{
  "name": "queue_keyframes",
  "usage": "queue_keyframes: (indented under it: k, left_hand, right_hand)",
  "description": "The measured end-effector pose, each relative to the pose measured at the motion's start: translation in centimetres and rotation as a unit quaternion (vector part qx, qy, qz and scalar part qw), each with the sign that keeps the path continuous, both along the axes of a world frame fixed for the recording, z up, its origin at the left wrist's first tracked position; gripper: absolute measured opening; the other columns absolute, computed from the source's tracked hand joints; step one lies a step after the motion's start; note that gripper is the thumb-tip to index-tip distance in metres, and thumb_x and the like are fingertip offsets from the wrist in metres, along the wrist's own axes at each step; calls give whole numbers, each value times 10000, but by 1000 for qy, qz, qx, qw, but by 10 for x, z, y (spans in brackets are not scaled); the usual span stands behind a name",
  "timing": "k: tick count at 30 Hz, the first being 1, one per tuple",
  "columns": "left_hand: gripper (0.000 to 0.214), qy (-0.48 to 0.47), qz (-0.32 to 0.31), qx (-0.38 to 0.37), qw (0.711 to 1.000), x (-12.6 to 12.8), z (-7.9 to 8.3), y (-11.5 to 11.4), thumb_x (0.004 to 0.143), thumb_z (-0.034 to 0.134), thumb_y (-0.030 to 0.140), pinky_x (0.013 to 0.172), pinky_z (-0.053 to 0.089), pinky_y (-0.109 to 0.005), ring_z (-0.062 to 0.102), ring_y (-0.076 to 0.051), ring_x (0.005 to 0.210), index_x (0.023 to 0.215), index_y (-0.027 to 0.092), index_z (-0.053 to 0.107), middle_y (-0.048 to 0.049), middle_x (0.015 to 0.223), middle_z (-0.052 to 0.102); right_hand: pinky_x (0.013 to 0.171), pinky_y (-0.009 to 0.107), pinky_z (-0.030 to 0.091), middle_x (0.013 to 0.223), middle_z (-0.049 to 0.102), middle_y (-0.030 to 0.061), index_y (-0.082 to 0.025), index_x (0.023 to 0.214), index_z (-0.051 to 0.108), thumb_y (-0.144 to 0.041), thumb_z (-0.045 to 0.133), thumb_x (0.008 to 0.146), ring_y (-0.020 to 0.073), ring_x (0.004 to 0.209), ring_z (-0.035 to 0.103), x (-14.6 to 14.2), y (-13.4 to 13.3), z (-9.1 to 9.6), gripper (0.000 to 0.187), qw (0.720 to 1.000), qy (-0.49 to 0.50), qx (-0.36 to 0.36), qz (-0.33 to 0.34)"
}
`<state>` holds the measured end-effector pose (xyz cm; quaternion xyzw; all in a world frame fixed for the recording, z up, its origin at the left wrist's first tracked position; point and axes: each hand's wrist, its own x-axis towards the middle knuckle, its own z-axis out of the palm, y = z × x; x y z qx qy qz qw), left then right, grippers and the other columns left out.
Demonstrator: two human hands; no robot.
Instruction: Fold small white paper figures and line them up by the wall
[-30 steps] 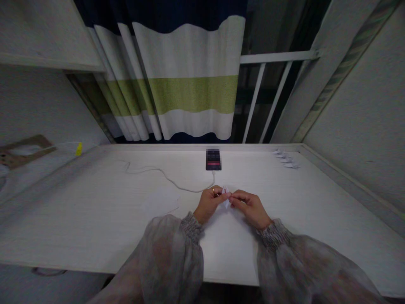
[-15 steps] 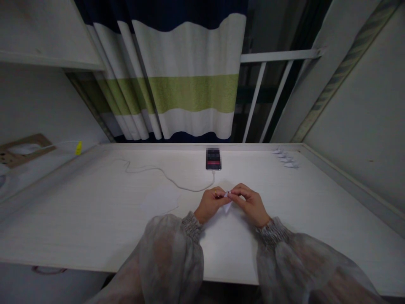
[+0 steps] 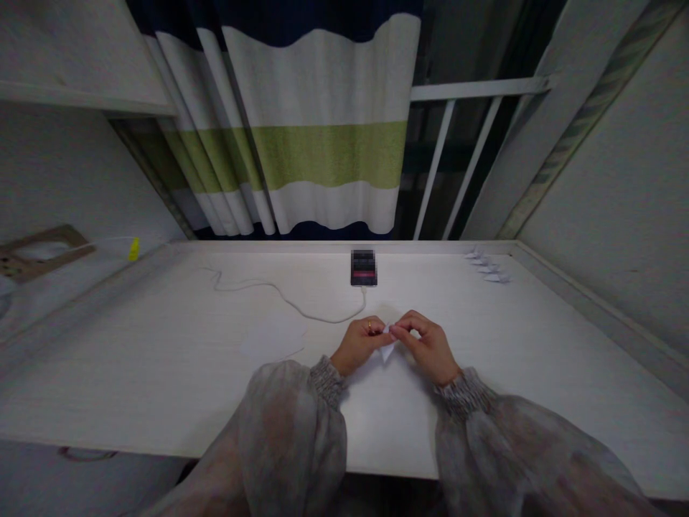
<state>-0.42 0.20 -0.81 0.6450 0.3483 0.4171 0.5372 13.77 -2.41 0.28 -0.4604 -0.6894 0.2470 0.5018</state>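
A small folded piece of white paper [image 3: 387, 351] is held between my two hands above the desk, its pointed end toward me. My left hand [image 3: 359, 345], with a ring on one finger, pinches it from the left. My right hand [image 3: 428, 348] has thumb and forefinger closed at its upper right edge. The fingertips of both hands nearly meet and cover the paper's upper part. Left of my left forearm lies a flat white paper sheet [image 3: 272, 337] on the desk.
A phone [image 3: 364, 268] stands at the desk's back, with a white cable [image 3: 280, 296] running left from it. Several folded white paper pieces [image 3: 489, 267] lie in a row at the back right. A wooden-framed socket panel [image 3: 69, 240] is at the left wall.
My fingers have shifted slightly on the folded paper, and a little more of its pointed lower part shows. The view has tilted very slightly.
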Motion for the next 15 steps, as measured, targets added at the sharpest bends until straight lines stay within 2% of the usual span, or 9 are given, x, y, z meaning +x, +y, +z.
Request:
queue_keyframes:
  k: [4, 8, 15]
  left_hand:
    - [271, -12, -2, -8, 1000, 0, -2, 0, 603, 653, 341, 548, 295, -222, 390, -73, 558, 505, 120, 530, 26, 566, 426]
    - [259, -6, -17, -12, 1000, 0, -6, 0, 599, 655, 347, 566, 313, -225, 414, -82, 583, 530, 118, 556, 14, 592, 449]
    - [279, 26, -5, -12, 1000, 0, -3, -1, 595, 652, 351, 529, 291, -217, 392, -68, 549, 515, 117, 523, 24, 582, 436]
  right_hand:
    - [615, 268, 398, 651, 518, 6, -182, 632, 581, -245, 555, 744, 127, 638, 498, 0, 1, 1, 130, 999, 17, 2, 28]
    - [631, 268, 402, 716, 534, 13, -191, 728, 604, -262, 558, 734, 134, 686, 504, 2, 3, -1, 85, 996, 49, -32, 66]
    - [610, 258, 381, 616, 522, -12, -172, 613, 586, -286, 561, 704, 122, 620, 485, 2, 2, -2, 148, 991, 77, -98, 38]
